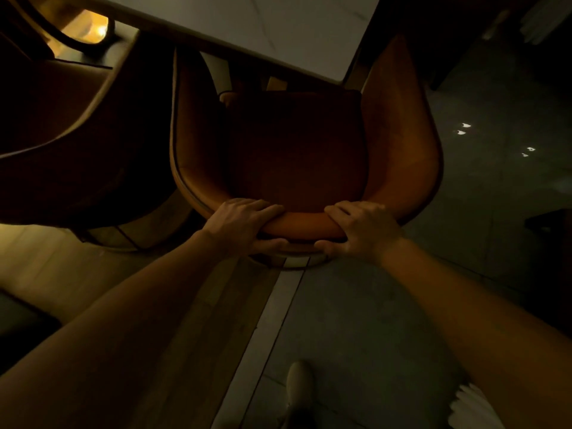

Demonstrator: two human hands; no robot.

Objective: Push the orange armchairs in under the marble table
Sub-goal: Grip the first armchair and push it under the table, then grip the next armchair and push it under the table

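Two hands engaged: I am seeing the left hand (244,226) and the right hand (360,230) both closing around the top of the backrest of the orange armchair (297,156), fingers over the rim, thumbs underneath.
Chair position: it is sitting directly ahead of the grip, its seat front just reaching under the edge of the marble table (247,29); most of the seat is showing clear of the top.
Second armchair (62,119): it is standing to the left of the grip, close beside the first.
Step advice: I am judging an even, straight push from both hands best, keeping the arms from catching the table edge or the neighbouring chair.
Floor: wood boards (173,320) are running under the left arm, dark tile (356,320) under the right, a pale strip between; the change may be snagging the chair base.
Room: lighting is dim; detail beyond the table is lacking.
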